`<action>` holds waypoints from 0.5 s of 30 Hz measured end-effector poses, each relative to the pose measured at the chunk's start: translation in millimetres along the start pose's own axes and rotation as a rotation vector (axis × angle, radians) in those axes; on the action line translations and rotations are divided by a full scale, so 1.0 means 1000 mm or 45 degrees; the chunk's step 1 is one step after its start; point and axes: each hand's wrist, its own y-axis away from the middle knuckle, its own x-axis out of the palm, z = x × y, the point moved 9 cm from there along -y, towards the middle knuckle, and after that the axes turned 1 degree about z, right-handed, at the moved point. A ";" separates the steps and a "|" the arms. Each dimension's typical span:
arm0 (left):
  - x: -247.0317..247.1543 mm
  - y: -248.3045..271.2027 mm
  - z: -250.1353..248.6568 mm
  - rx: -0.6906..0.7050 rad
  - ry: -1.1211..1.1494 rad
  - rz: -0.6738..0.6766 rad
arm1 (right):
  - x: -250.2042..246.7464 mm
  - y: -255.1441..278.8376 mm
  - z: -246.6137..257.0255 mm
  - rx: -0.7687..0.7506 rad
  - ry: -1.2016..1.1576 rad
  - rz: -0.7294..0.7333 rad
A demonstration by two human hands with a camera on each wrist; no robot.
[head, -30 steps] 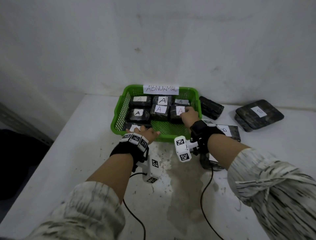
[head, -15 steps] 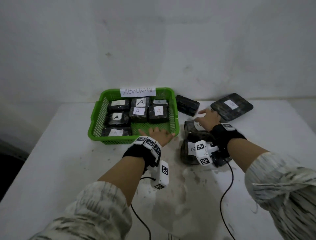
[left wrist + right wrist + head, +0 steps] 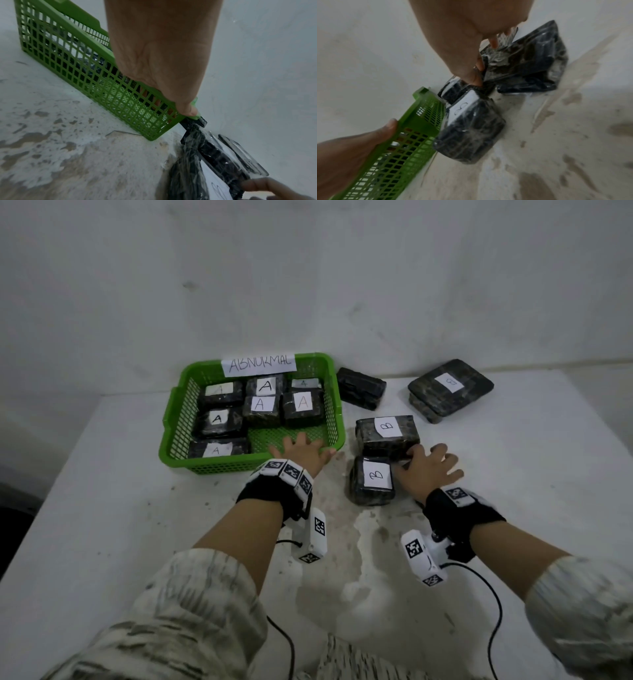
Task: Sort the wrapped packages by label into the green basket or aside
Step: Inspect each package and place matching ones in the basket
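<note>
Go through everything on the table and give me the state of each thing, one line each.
Green basket: holds seven A packages, near rim gripped by left hand.
Near B package: on table, outside basket.
Far B package: on table, right hand fingers touching its near edge.
Unlabelled package: beside basket.
Flat package: stacked on another.

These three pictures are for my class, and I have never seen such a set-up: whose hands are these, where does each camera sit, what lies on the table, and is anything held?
A person works bare-handed, wearing three cameras: one on the head looking down, one on each wrist looking along the fingers. On the white table stands a green basket signed ABNORMAL, holding wrapped dark packages labelled A. Beside it lie packages labelled B, plus one whose label is hidden. The left hand grips the basket's near rim. The right hand touches the B packages; a firm grip is not clear.
</note>
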 end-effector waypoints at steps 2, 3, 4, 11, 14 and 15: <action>0.000 0.000 -0.001 0.004 0.004 -0.002 | 0.015 0.002 -0.010 0.016 -0.005 0.170; 0.000 -0.001 -0.001 0.006 0.005 -0.001 | 0.019 0.003 -0.013 0.013 -0.043 0.236; -0.001 -0.001 0.000 0.007 0.005 0.002 | 0.020 0.003 -0.014 0.005 -0.093 0.269; -0.011 0.000 0.003 0.004 0.274 -0.126 | -0.028 0.002 0.022 -0.078 -0.830 0.033; -0.034 0.008 -0.001 0.111 0.607 -0.366 | -0.039 0.007 0.052 -0.139 -1.418 0.184; -0.041 0.012 -0.005 0.191 0.699 -0.413 | -0.040 0.011 0.061 -0.129 -1.524 0.262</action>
